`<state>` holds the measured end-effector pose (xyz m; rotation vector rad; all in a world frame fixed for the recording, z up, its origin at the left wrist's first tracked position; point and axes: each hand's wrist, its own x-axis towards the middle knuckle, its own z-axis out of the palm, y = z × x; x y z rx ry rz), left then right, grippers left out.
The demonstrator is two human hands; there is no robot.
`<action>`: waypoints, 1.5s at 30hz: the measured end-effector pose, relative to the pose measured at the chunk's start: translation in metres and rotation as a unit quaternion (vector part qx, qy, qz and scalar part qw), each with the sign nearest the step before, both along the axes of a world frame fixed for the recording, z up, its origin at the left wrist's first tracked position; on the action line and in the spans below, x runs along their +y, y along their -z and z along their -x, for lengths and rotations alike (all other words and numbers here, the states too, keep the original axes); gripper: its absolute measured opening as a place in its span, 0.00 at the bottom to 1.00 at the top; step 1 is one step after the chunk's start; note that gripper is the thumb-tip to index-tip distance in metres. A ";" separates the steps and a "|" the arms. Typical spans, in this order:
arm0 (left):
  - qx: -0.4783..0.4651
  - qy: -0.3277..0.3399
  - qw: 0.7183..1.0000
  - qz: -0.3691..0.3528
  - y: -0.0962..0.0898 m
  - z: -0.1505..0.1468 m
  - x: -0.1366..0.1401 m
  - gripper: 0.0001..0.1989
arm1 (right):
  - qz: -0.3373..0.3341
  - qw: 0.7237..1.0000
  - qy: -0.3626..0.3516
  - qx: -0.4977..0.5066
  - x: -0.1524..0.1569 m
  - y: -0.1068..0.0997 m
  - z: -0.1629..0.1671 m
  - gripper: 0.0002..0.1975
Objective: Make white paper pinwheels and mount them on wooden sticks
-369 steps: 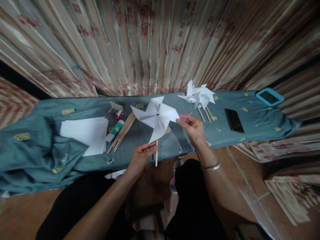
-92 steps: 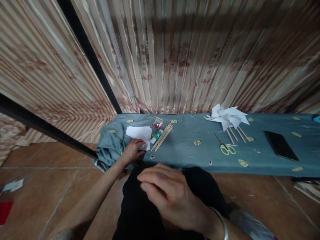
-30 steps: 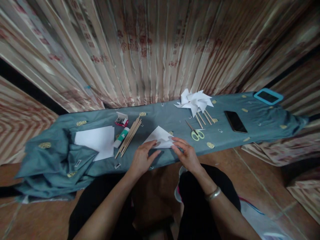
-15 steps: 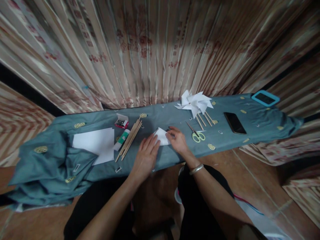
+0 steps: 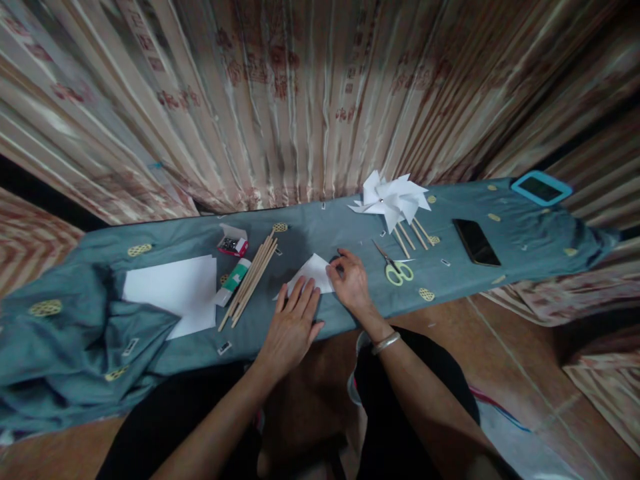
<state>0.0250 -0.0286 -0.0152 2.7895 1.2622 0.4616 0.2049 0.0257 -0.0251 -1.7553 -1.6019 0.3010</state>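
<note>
A folded white sheet of paper, roughly triangular, lies on the cloth-covered board in front of me. My left hand presses on its lower left part, fingers stretched out flat. With thumb and index finger closed together, my right hand pinches the paper's right corner. To the left of the paper lie several wooden sticks, a green and white glue stick and a small open box of pins. Green-handled scissors rest just right of my right hand.
White paper pinwheels on sticks lie at the back right. Farther right are a black phone and a blue-framed device. Blank white sheets lie at the left, partly under bunched cloth. A curtain hangs behind.
My left hand has slid down and flattened, so more of the folded paper shows. My right hand has closed its fingers tighter at the corner. The view has shifted slightly.
</note>
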 end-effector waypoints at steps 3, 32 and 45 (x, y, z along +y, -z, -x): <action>-0.003 0.000 1.000 0.005 0.001 0.001 0.001 0.27 | 0.006 1.000 0.000 0.003 0.000 0.000 0.001 0.09; 0.041 -0.029 0.998 0.033 -0.002 -0.004 0.000 0.29 | -0.022 0.979 -0.023 -0.201 -0.029 -0.005 0.014 0.30; 0.025 -0.015 0.999 -0.032 0.010 0.038 -0.010 0.30 | 0.026 0.973 0.092 -0.211 -0.056 0.012 -0.064 0.25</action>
